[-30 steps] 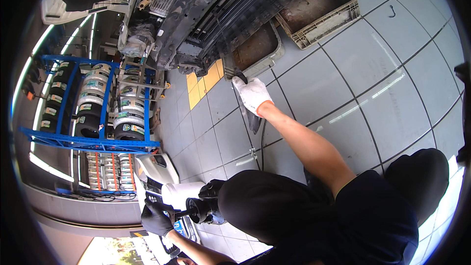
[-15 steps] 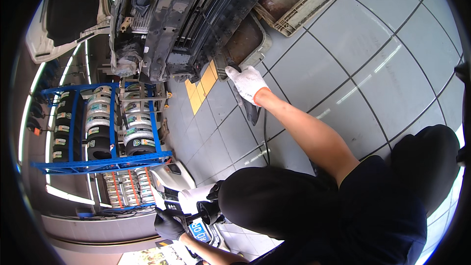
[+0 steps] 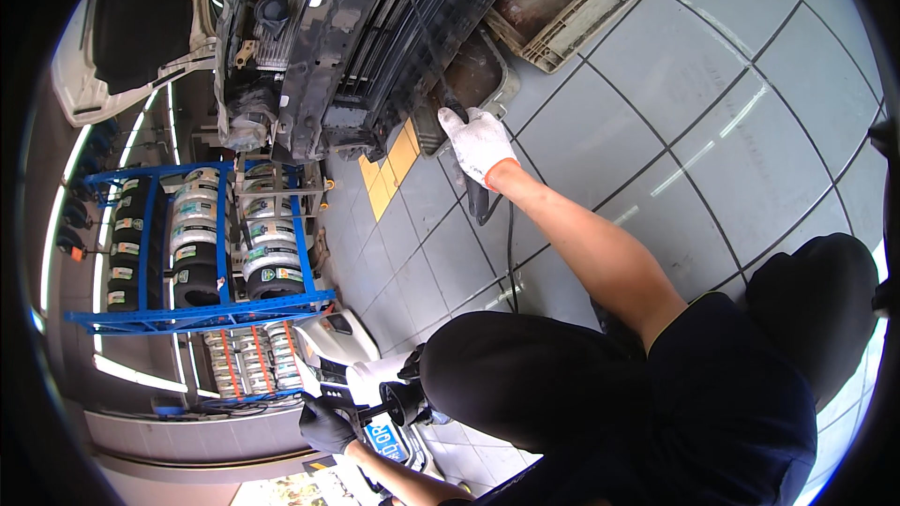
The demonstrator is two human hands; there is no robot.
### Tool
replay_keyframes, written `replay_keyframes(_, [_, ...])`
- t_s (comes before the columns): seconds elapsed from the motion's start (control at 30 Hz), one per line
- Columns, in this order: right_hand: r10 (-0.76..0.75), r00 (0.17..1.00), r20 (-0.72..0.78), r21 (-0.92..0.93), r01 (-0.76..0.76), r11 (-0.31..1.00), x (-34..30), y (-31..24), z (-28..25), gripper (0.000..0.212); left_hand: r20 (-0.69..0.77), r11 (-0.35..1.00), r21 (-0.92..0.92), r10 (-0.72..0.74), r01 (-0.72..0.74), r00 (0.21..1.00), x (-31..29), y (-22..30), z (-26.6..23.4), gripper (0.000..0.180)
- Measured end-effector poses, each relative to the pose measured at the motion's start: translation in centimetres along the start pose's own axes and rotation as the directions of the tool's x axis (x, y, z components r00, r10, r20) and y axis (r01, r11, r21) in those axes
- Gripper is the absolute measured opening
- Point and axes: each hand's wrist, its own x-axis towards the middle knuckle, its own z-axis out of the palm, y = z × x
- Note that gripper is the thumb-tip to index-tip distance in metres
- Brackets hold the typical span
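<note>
My right hand [image 3: 478, 142], in a white glove with an orange cuff, is closed round a black spray gun [image 3: 481, 209]. A thin dark wand [image 3: 427, 37] runs from it across the slatted grille area of a car's stripped front end [image 3: 328, 56], and a black hose [image 3: 511, 253] hangs below. At the lower left, my left hand [image 3: 328, 426] wears a black glove. Its fingers are curled beside a black tool-like thing with a rounded cup-shaped end [image 3: 401, 405]; its exact kind, and whether the hand grips it, are unclear.
Under the car front lie a shallow tray [image 3: 506, 94] and a dirty plastic crate [image 3: 586, 19] on the grey tiled floor [image 3: 694, 122]. Yellow tape [image 3: 389, 169] marks the tiles. A blue rack [image 3: 220, 305] of tyres stands at left, near a white vehicle [image 3: 342, 337].
My right hand has shifted slightly up and to the right with the spray gun. The wand shows more clearly against the grille now. My left hand has hardly moved.
</note>
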Motion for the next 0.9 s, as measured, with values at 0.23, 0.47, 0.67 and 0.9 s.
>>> replay_keyframes(0.23, [0.096,0.994,0.056,-0.003,-0.096,0.995,-1.4,2.0,-0.2,0.049,0.020,0.999,-0.031,-0.016,0.016,1.000,-0.1,0.1,-0.1,0.083])
replay_keyframes(0.47, [0.194,0.975,0.112,-0.152,-0.176,0.973,-1.7,2.6,-0.7,0.047,-0.024,0.997,0.020,0.071,-0.070,0.997,-0.1,0.7,0.4,0.095])
replay_keyframes(0.67, [0.189,0.973,0.132,-0.237,-0.154,0.959,-2.5,1.6,-1.5,0.050,-0.031,1.000,-0.012,0.021,-0.021,0.999,-0.3,0.7,0.1,0.081])
replay_keyframes(0.9, [0.206,0.972,0.113,-0.203,-0.181,0.962,-2.3,3.0,-0.9,0.047,-0.040,1.000,-0.012,0.021,-0.021,0.999,-0.5,0.7,-0.2,0.077])
